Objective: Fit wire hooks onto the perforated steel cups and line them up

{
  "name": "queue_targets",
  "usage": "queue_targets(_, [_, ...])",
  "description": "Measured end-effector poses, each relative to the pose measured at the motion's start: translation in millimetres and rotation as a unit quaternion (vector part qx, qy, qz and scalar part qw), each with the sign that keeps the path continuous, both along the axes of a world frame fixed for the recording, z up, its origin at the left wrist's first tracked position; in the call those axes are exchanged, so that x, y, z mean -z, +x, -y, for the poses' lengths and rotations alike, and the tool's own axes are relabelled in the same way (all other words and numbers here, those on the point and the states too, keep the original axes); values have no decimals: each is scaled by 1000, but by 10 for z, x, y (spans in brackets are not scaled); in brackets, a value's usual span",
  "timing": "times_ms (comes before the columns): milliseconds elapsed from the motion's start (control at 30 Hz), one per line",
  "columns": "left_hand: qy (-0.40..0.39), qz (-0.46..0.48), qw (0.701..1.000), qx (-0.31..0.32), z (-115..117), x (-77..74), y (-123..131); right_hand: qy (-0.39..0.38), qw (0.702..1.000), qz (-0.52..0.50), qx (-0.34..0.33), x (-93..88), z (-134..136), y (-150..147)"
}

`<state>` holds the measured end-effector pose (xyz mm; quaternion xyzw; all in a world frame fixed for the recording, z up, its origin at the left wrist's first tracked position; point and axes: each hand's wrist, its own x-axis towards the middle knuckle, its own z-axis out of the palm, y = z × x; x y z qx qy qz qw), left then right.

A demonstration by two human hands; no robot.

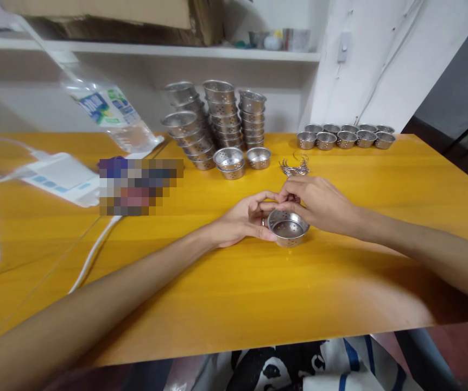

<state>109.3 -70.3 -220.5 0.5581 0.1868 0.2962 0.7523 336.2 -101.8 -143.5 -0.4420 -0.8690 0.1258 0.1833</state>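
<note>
A small perforated metal cup (pixel 289 231) rests on the yellow table (pixel 234 304) in front of me. My left hand (pixel 254 220) is curled around its left side, thumb against the wall and fingers behind the rim. At the far edge of the cup, my right hand (pixel 313 203) is closed in a pinch, its fingertips meeting those of the left. Whatever lies between the right fingertips is hidden. Just beyond that hand sits a little heap of thin curved metal wires (pixel 294 165).
Tall stacks of similar cups (pixel 221 117) stand at the back, with a few cups (pixel 229 160) before them. Several more cups (pixel 346 138) form two rows at back right. On the left are a tilted plastic bottle (pixel 109 111), a white power strip (pixel 61 176) and cables (pixel 93 252).
</note>
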Motion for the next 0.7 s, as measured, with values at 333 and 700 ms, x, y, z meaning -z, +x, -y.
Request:
queue_targets(333, [7,2,1000,-20,2,45,31,-10,999,-20,28,111,16,-107])
queue_targets(700, [15,9,1000,-21,24,25,37,-57,994,-85,46,254,-20,-103])
